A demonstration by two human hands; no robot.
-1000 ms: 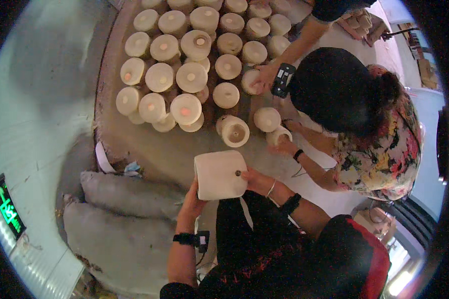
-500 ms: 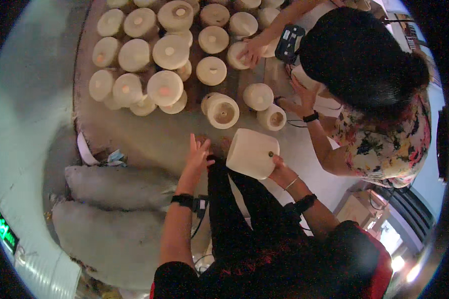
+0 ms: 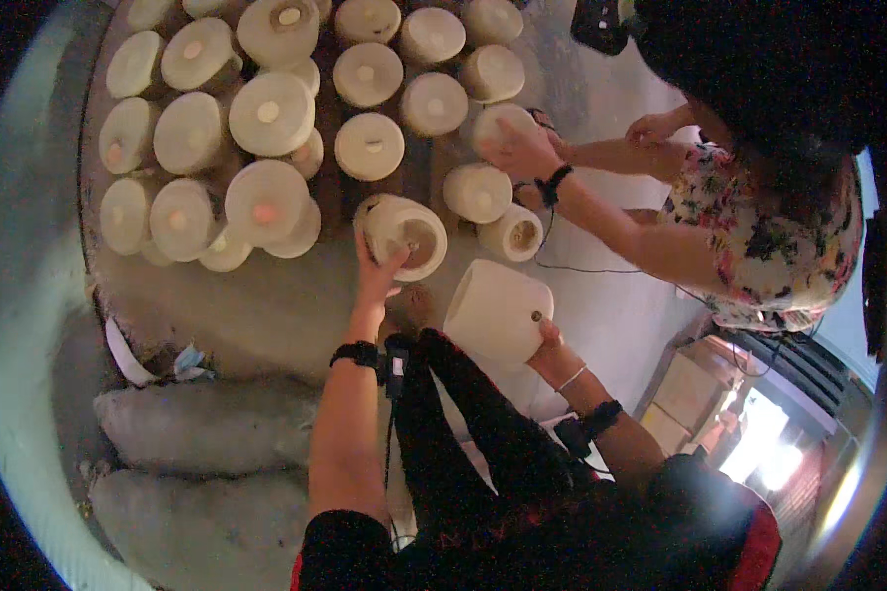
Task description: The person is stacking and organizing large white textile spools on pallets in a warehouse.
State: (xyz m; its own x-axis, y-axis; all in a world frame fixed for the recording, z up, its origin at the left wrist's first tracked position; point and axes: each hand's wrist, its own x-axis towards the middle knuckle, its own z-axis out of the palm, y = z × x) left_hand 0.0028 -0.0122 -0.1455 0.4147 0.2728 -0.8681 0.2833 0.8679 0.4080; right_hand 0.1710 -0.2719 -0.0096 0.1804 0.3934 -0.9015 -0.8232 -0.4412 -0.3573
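Head view. Landmark: blocky vessel [image 3: 495, 310], matte off-white, smooth-faced, round-cornered, one small dark spot near its right edge; right hand [image 3: 552, 345], grip closed on that edge. Above left of vessel: hollow cylindrical pot [image 3: 412, 227], chalky, recessed mouth; left hand [image 3: 375, 274], grip clasped about its wall, thumb at mouth. Farther up-left: squat round moulds [image 3: 272, 113], rowed, disc-centred. Lower left: plump grey sacks [image 3: 207, 426].

We see a black short-sleeved top [image 3: 581, 542] with red trim [image 3: 756, 554] and faint red markings [image 3: 473, 535]; black trousers [image 3: 508, 428]; a black left wristband [image 3: 353, 354] with a white-labelled box [image 3: 397, 368] and dark cable [image 3: 388, 443]; a black right wristband [image 3: 601, 420]; a thin pale bracelet [image 3: 572, 378].
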